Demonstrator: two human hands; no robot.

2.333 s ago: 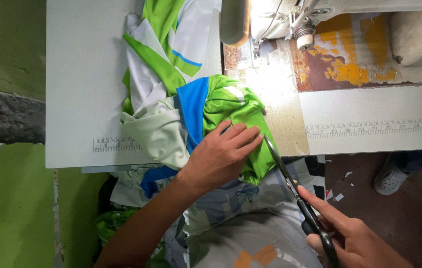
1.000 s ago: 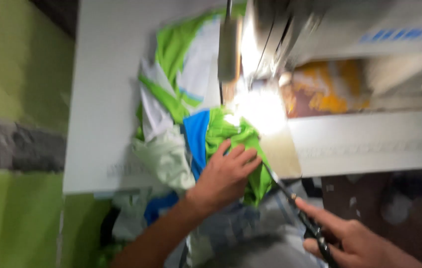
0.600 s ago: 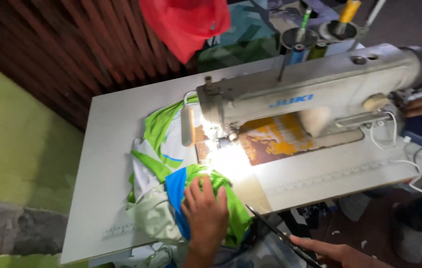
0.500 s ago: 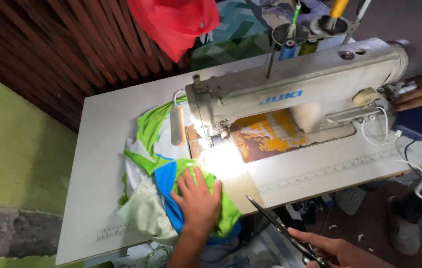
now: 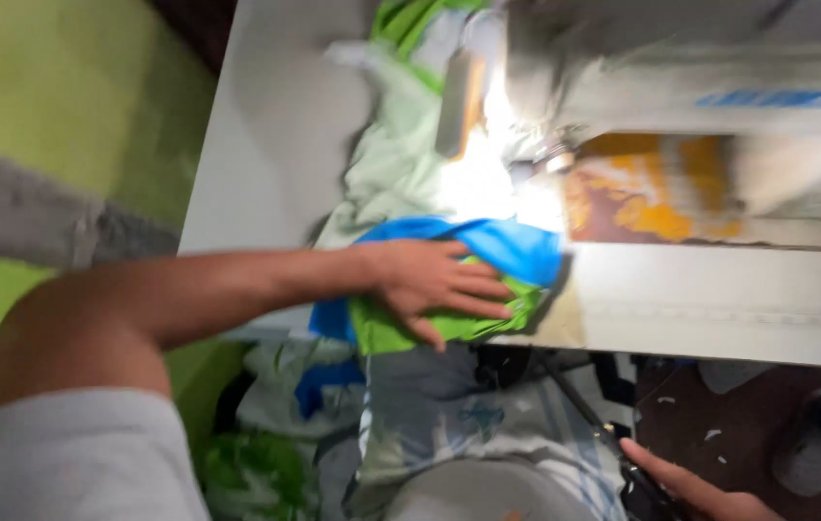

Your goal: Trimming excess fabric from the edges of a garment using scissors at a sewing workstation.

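Note:
My left hand (image 5: 434,286) lies flat, fingers spread, on a green, blue and white garment (image 5: 449,260) at the front edge of the white sewing table (image 5: 719,299). The cloth runs under the lit needle area of a white sewing machine (image 5: 681,87). My right hand (image 5: 695,487) is low at the bottom right, below the table edge, gripping black scissors (image 5: 589,415) whose blades point up towards the cloth. The view is blurred.
More of the garment hangs off the table into my lap (image 5: 430,425). A worn orange patch (image 5: 652,193) shows on the machine bed. A green and grey wall (image 5: 53,164) is on the left; dark floor with scraps (image 5: 719,425) on the right.
The view swung down and closer. My left hand stays pressed on the garment, now with more blue fabric showing near the needle. My right hand still holds the scissors low.

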